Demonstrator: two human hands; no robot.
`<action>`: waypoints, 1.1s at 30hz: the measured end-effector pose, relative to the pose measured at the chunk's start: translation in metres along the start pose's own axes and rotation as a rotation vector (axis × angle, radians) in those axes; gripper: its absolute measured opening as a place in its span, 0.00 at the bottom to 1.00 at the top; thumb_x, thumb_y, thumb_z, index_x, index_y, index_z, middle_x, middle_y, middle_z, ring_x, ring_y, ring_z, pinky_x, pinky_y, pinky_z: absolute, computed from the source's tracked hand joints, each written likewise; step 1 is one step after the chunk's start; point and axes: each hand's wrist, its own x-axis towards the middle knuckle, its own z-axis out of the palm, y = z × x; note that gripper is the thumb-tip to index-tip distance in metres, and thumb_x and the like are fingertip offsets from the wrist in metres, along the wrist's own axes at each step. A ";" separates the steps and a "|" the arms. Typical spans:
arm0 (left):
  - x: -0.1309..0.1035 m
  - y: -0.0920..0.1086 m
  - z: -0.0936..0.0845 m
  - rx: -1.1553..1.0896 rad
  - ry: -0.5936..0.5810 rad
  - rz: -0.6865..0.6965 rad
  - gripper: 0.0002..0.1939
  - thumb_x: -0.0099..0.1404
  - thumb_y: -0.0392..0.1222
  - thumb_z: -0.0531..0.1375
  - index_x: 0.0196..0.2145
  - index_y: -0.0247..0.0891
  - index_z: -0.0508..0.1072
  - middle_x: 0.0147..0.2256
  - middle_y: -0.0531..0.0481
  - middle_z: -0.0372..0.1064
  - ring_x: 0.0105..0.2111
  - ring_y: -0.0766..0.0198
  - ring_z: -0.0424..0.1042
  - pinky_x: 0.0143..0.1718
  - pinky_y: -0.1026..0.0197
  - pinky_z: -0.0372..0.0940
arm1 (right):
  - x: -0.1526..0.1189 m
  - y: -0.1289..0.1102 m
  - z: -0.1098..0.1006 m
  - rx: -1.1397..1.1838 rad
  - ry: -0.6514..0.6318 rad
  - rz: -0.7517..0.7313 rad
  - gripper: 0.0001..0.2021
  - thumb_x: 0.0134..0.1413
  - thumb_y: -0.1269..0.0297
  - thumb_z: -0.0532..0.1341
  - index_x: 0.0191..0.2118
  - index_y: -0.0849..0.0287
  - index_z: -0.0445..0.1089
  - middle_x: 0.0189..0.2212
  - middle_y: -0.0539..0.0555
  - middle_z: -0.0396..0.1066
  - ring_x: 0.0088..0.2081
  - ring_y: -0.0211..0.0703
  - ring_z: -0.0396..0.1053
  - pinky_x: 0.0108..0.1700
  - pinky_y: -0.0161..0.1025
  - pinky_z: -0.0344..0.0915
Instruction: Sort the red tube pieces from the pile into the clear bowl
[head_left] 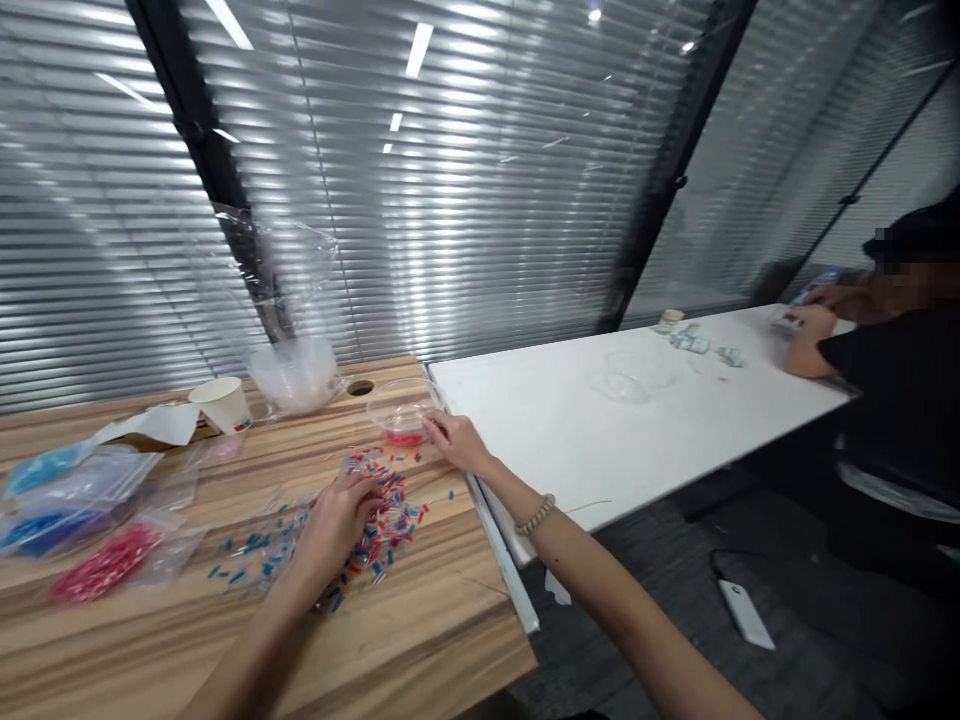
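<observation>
Head view: right hand (456,440), near frame centre, pinches rim of clear bowl (385,414) containing red bits (403,438); left hand (337,520), left of centre, curls over red-and-blue pile (394,508), fingertip grip unclear.

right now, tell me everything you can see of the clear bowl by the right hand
The clear bowl is round and see-through, seemingly thin plastic, its wide rim narrowing to a smaller base. It sits open side up near the wooden table's right edge, with small red pieces at its bottom. The right hand holds its right side by the fingertips. Any slight tilt is hard to judge.
</observation>
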 end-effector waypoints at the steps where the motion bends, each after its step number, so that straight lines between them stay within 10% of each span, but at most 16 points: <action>1: 0.000 -0.002 0.001 -0.006 0.007 0.000 0.10 0.62 0.39 0.51 0.31 0.38 0.71 0.34 0.47 0.70 0.36 0.58 0.67 0.40 0.58 0.60 | 0.000 0.000 0.000 -0.004 0.004 -0.002 0.12 0.61 0.60 0.49 0.38 0.57 0.68 0.24 0.49 0.71 0.28 0.38 0.69 0.33 0.32 0.60; 21: 0.003 0.002 -0.003 0.075 -0.029 -0.057 0.11 0.60 0.40 0.49 0.25 0.38 0.68 0.28 0.46 0.69 0.34 0.56 0.66 0.35 0.58 0.57 | 0.002 -0.002 -0.001 -0.044 -0.004 0.005 0.12 0.62 0.60 0.49 0.37 0.56 0.68 0.26 0.48 0.71 0.28 0.37 0.68 0.32 0.31 0.59; 33: 0.002 0.002 -0.007 -0.051 0.229 -0.047 0.09 0.61 0.38 0.48 0.29 0.38 0.65 0.30 0.47 0.67 0.33 0.59 0.65 0.36 0.58 0.59 | -0.005 -0.001 0.002 -0.002 0.054 -0.029 0.14 0.61 0.58 0.49 0.40 0.56 0.68 0.26 0.50 0.71 0.26 0.38 0.68 0.32 0.33 0.60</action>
